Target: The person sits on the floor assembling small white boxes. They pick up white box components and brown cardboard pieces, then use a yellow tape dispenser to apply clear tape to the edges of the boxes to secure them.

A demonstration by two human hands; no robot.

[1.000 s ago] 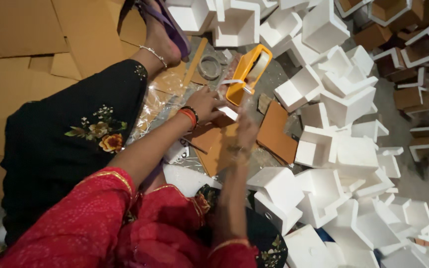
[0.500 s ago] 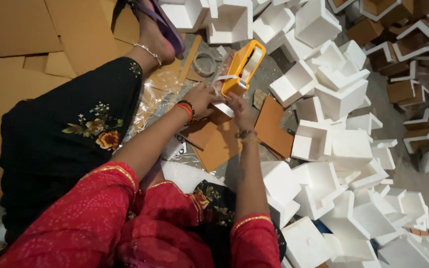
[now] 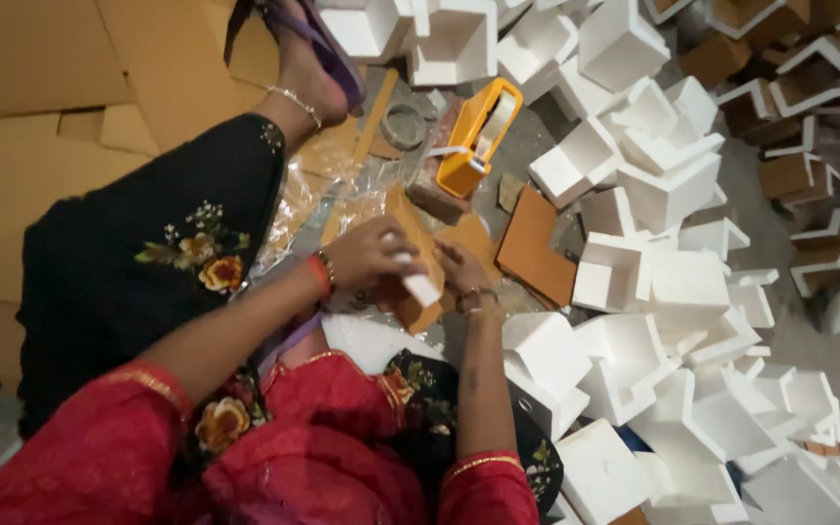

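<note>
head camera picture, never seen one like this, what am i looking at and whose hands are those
The camera sits on a person's head and looks straight down, so you see their own arms in red sleeves and their lap. The person sits on the floor, one leg in black embroidered cloth stretched out. The left hand and right hand meet over a folded brown cardboard piece with a small white strip at it; which hand grips what is hard to tell. Beyond them lies an orange tape dispenser. To the right is a heap of white open boxes, and flat cardboard sheets lie at the left.
</note>
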